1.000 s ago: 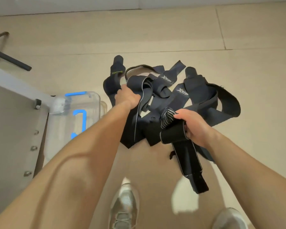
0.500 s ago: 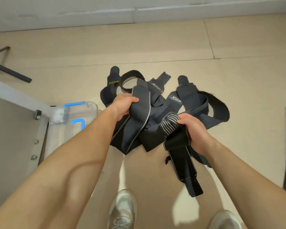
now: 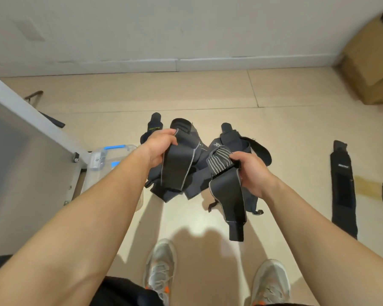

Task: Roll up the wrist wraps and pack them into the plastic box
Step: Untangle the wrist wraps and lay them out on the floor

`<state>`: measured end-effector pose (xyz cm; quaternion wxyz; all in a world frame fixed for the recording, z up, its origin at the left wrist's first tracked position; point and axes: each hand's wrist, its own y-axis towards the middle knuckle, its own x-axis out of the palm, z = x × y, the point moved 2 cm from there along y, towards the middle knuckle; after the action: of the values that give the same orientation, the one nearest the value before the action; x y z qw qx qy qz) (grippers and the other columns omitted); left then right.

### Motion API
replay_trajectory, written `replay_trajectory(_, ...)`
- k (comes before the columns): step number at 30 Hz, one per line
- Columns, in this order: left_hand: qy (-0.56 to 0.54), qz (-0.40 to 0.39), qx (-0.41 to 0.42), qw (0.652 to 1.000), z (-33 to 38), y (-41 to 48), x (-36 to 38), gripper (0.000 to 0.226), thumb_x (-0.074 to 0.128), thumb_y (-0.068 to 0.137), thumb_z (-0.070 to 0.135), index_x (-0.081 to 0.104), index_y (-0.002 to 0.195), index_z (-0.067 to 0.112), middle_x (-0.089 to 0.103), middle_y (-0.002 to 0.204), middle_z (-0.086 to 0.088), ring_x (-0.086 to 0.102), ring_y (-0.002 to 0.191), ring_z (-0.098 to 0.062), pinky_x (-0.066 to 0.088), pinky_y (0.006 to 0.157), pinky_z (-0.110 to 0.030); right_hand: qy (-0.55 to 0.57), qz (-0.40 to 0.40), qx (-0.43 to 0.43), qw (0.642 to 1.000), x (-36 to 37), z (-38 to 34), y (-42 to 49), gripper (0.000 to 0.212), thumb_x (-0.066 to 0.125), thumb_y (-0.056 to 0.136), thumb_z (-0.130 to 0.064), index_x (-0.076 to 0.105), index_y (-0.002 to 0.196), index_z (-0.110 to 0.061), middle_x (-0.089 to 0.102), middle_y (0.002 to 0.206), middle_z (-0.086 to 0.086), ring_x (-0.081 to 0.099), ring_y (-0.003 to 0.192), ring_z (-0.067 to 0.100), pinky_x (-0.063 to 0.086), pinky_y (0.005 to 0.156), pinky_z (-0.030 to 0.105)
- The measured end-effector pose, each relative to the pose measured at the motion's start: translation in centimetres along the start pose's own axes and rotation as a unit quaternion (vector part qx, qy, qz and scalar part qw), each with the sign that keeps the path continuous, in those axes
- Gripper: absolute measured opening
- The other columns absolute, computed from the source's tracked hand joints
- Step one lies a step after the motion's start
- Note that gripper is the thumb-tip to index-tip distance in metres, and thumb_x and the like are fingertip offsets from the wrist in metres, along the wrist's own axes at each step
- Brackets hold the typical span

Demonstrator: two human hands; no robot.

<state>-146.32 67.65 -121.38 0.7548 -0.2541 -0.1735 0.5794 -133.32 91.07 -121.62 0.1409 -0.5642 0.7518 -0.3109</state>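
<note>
Wrist wraps (image 3: 237, 140) are lying in a tangled pile on the tile floor (image 3: 208, 96). Left hand (image 3: 159, 144) is gripping a grey-edged wrap (image 3: 177, 168) by its top, right hand (image 3: 250, 171) is clutching a stripey-ended wrap (image 3: 228, 193) that's dangling down. Clear plastic box (image 3: 102, 157) is sitting just left, half behind the left forearm (image 3: 111, 195). Another lone wrap (image 3: 343, 186) is lying flat, far right.

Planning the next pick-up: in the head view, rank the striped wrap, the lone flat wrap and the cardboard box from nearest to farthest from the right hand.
1. Striped wrap: gripped in the right hand itself.
2. Flat wrap: alone on the floor, off to the right.
3. Cardboard box: far right corner, by the wall.
</note>
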Motion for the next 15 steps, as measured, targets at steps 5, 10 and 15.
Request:
replay_trajectory(5, -0.055, -0.076, 0.021, 0.995, 1.3, -2.0, 0.4, 0.048, 0.049, 0.089, -0.005, 0.065, 0.131, 0.014, 0.070, 0.121, -0.013, 0.066, 0.101, -0.025, 0.053, 0.079, -0.036, 0.136, -0.055, 0.007, 0.989, 1.3, 1.0, 0.1, 0.050, 0.068, 0.075, -0.022, 0.062, 0.124, -0.015, 0.060, 0.132, 0.010, 0.053, 0.130, 0.029, 0.037, 0.114, 0.032)
replay_trajectory(10, -0.152, -0.119, 0.025, 0.981, 2.2, -2.3, 1.2, 0.040, 0.045, 0.099, -0.004, 0.063, 0.131, 0.012, 0.071, 0.123, -0.012, 0.071, 0.103, -0.023, 0.059, 0.086, -0.034, 0.217, -0.212, -0.012, 0.953, 3.2, -0.7, -1.6, 0.047, 0.053, 0.089, -0.012, 0.055, 0.136, -0.006, 0.058, 0.129, 0.021, 0.056, 0.118, 0.035, 0.043, 0.108, 0.047)
replay_trajectory(15, -0.230, -0.097, -0.002, 0.968, 3.3, -3.1, 2.5, 0.038, 0.052, 0.105, 0.026, 0.051, 0.133, 0.001, 0.067, 0.119, -0.014, 0.071, 0.095, -0.025, 0.059, 0.089, -0.038, 0.056, -0.165, -0.081, 0.981, 4.6, -3.1, -3.1, 0.015, 0.054, 0.100, -0.008, 0.067, 0.109, -0.006, 0.073, 0.101, 0.009, 0.069, 0.090, 0.022, 0.057, 0.073, 0.030)
